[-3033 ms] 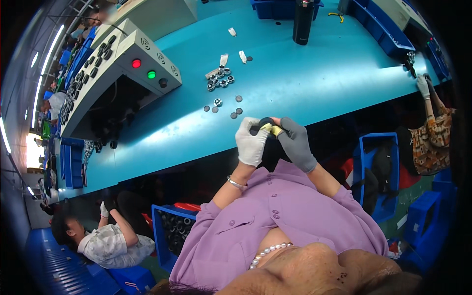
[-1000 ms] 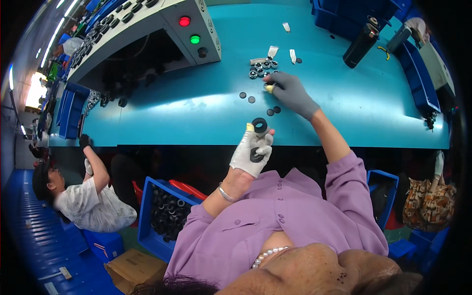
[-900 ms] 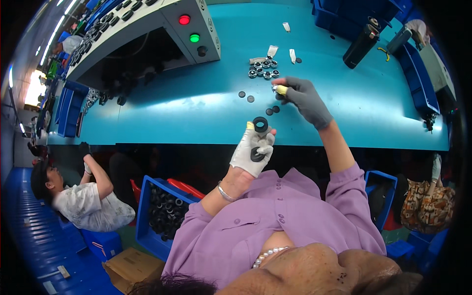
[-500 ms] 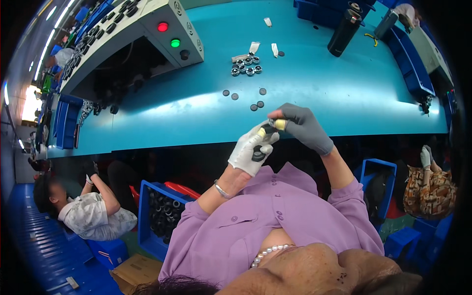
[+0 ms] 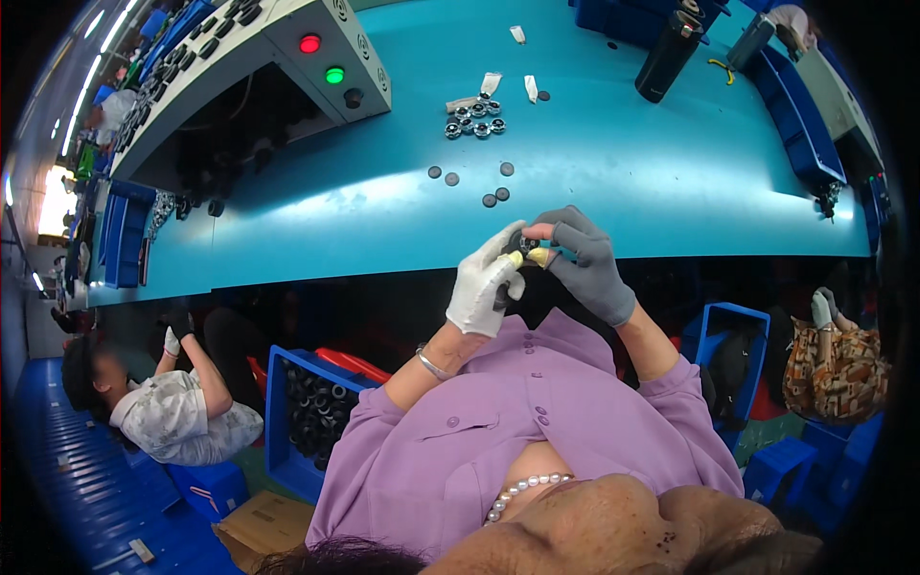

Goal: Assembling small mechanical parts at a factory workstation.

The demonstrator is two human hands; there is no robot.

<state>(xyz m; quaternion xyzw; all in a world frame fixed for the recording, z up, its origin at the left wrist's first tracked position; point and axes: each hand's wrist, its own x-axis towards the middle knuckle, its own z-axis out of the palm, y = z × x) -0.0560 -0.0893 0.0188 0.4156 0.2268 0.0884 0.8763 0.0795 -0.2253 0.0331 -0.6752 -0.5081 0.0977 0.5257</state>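
1. Currently, the left hand (image 5: 482, 286), in a white glove, is pinching a dark ring (image 5: 526, 243) between its thumb and fingers, with only the width of the ring separating them.
2. The right hand (image 5: 591, 270), in a grey glove, is gripping the same ring from the opposite side, its yellow-covered thumb and bare forefinger tip drawing close together on it.
3. The dark ring is sitting between the two hands near the front edge of the blue counter (image 5: 623, 182); the fingers are covering much of it.
4. A second dark piece (image 5: 501, 297) is resting inside the left palm, partly hiding behind curled fingers.
5. Beyond the hands, five flat discs (image 5: 451, 179) are lying loosely on the counter, and shiny metal pieces (image 5: 481, 130) are clustering farther back, beside white packets (image 5: 491, 83).
6. Toward the left, a pale machine (image 5: 372, 91) is showing red and green buttons; toward the right, a black bottle (image 5: 669, 57) is standing.
7. Below the counter, a blue crate (image 5: 271, 422) is holding many black rings (image 5: 316, 417).
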